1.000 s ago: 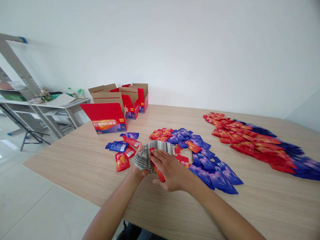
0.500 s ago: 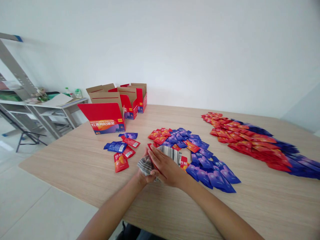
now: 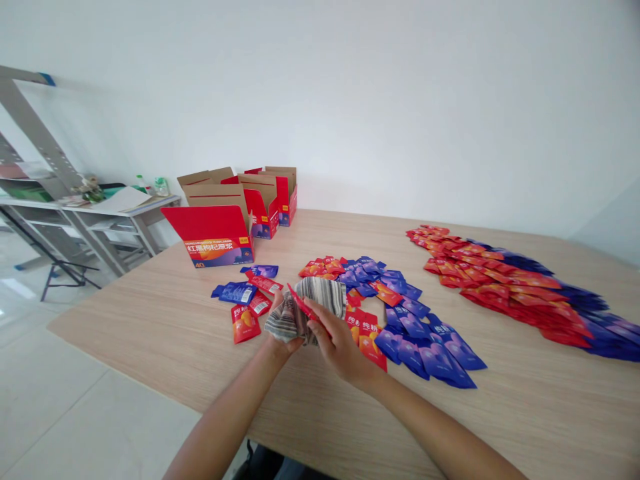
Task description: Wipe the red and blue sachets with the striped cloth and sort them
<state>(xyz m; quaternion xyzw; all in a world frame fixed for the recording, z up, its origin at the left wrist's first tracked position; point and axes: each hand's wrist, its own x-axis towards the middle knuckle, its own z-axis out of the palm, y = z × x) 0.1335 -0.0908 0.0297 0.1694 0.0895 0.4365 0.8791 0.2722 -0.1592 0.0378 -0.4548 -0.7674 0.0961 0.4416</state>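
My left hand (image 3: 281,343) is closed around a bunched grey striped cloth (image 3: 306,308) just above the wooden table (image 3: 165,333). My right hand (image 3: 337,341) pinches a red sachet (image 3: 301,303) and holds it on edge against the cloth. Around both hands lie loose red and blue sachets (image 3: 395,313) in a curved spread. A smaller group of sachets (image 3: 246,303) sits to the left of the cloth.
Open red cardboard boxes (image 3: 216,230) stand at the table's far left, with two more boxes (image 3: 273,197) behind. A long overlapping row of red and blue sachets (image 3: 520,287) runs along the right. A grey shelf unit (image 3: 75,213) stands beyond the left edge.
The right hand lay flat over the cloth and sachet; now it has lifted and turned the red sachet on edge against the cloth. The left hand has kept its hold on the cloth.
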